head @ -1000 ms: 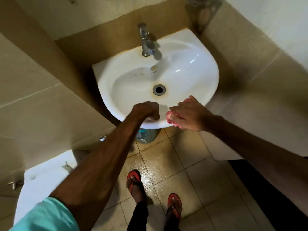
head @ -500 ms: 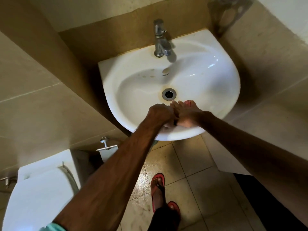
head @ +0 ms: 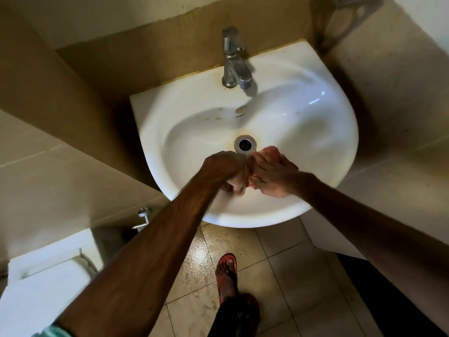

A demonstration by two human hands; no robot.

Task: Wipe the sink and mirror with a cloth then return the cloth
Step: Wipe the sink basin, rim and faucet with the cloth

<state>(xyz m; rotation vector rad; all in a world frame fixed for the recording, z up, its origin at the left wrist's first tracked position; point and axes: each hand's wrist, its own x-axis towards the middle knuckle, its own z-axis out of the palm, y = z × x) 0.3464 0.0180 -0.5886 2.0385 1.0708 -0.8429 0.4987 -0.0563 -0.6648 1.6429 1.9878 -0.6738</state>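
Observation:
The white sink (head: 303, 122) hangs on the tiled wall with a chrome tap (head: 234, 62) at its back and a drain (head: 245, 144) in the bowl. Both my hands meet over the bowl's front, just below the drain. My right hand (head: 272, 176) grips a pink cloth (head: 269, 152), which shows above its fingers. My left hand (head: 227, 170) is a closed fist pressed against the right hand, touching the cloth's other end; what its fingers hold is hidden. The mirror is out of view.
A white toilet cistern (head: 43, 285) stands at the lower left, with a wall valve (head: 143, 216) beside it. The wet tiled floor (head: 279, 276) lies below the sink, with my foot in a red sandal (head: 227, 271). A metal holder (head: 349, 18) hangs at the upper right corner.
Both hands have moved from the sink's front rim up into the bowl toward the drain and come together on the cloth. The view has moved closer to the sink.

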